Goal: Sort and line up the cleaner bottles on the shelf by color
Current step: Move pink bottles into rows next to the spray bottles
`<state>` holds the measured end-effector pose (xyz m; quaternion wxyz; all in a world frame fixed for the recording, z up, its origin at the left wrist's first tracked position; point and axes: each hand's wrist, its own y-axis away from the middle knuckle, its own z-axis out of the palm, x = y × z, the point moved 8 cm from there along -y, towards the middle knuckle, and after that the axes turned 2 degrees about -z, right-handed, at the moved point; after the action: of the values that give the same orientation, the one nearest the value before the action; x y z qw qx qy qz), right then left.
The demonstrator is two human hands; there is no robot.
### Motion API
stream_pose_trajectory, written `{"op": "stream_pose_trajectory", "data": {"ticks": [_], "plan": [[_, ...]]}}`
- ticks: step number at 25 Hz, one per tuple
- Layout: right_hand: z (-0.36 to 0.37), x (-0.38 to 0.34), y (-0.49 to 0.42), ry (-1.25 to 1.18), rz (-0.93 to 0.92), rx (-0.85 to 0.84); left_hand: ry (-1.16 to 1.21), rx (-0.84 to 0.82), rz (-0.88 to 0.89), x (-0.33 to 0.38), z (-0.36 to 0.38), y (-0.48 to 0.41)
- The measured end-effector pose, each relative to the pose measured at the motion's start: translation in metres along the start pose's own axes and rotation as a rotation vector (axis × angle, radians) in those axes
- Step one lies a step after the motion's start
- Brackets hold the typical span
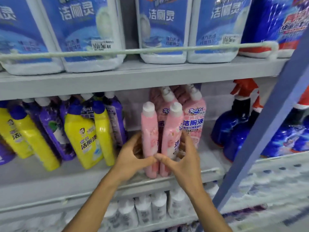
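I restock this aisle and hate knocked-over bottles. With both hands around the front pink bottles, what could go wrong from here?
1. The two front pink bottles stand at the shelf edge; a pull from the left hand or right hand might tip them off.
2. The yellow bottles lean sideways beside the left hand; a bump could topple them.
3. Purple bottles sit mixed among the yellow ones, so the color sorting looks unfinished.

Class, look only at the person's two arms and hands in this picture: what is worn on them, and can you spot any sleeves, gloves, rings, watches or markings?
Nothing is worn that shows. The left hand and the right hand are bare, with no gloves, and no rings visible. Both forearms are uncovered up to the picture's bottom edge: no sleeve, watch, bracelet or marking can be seen on them.
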<state>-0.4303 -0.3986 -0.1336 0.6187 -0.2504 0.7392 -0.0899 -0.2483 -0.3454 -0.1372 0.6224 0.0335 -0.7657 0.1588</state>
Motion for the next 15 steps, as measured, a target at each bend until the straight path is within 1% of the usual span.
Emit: {"op": "stream_pose_trajectory", "data": {"ticks": [3, 7, 9, 12, 15], "plan": [[0.010, 0.007, -0.002, 0.080, -0.006, -0.061, -0.023, -0.011, -0.029, -0.009, -0.017, -0.001], [0.009, 0.016, -0.004, 0.029, 0.021, -0.191, 0.002, 0.026, -0.027, -0.016, -0.036, 0.003], [0.003, 0.017, -0.005, 0.082, 0.015, -0.112, 0.013, -0.009, -0.039, -0.018, -0.035, 0.001], [-0.001, 0.008, 0.003, 0.242, 0.041, 0.094, 0.025, -0.071, -0.059, -0.022, -0.026, -0.006], [-0.008, 0.009, 0.008, 0.354, 0.067, 0.219, 0.020, -0.054, -0.066, -0.027, -0.015, -0.013]]}}
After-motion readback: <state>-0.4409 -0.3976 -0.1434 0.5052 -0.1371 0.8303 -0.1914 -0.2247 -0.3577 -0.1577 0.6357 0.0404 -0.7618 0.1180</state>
